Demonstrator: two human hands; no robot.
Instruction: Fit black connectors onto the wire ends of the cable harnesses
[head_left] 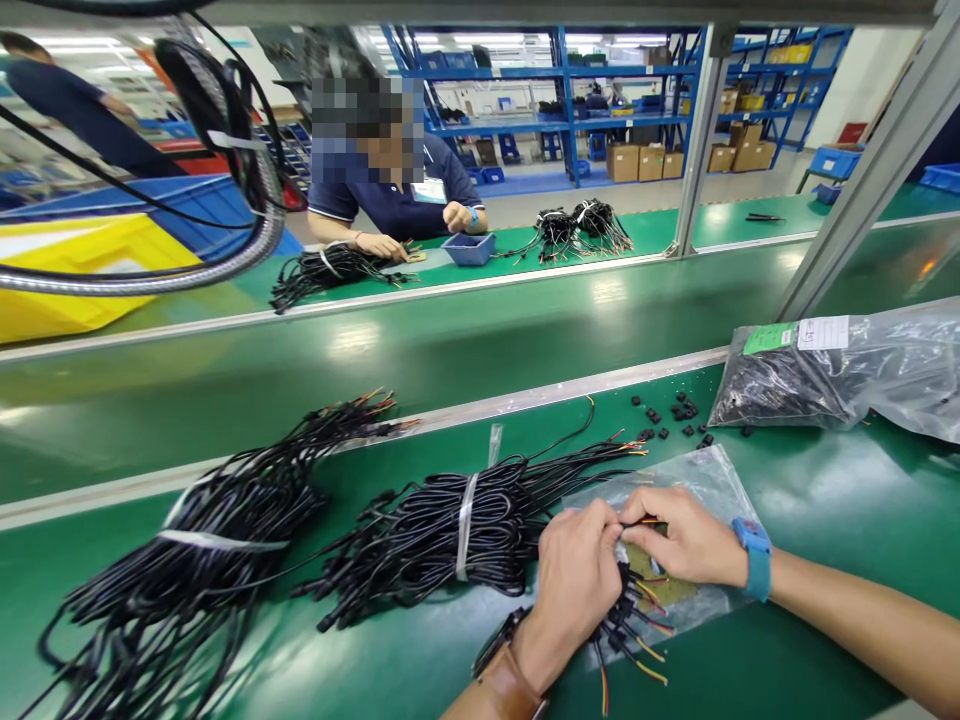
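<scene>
My left hand [576,565] is closed, its thumb and forefinger pinching a black cable [631,524] near its end. Close against it, my right hand [679,535] pinches at the same cable end, where short coloured wires show. Fingers partly hide the exact grip. Below my left hand fan out several black cable ends [637,640] with bare red and yellow wires. Under both hands lies a clear plastic bag [724,485] with something yellowish-brown beneath my right palm. Left of my hands rests a bundle of black cables [442,530] tied with a pale band.
Another tied cable bundle [225,530] lies on the green table at left. Small black connectors [681,410] are scattered beyond my hands, near a large bag of black parts [787,380]. Across a metal-edged divider, a co-worker [420,190] sits by a blue bin [469,250].
</scene>
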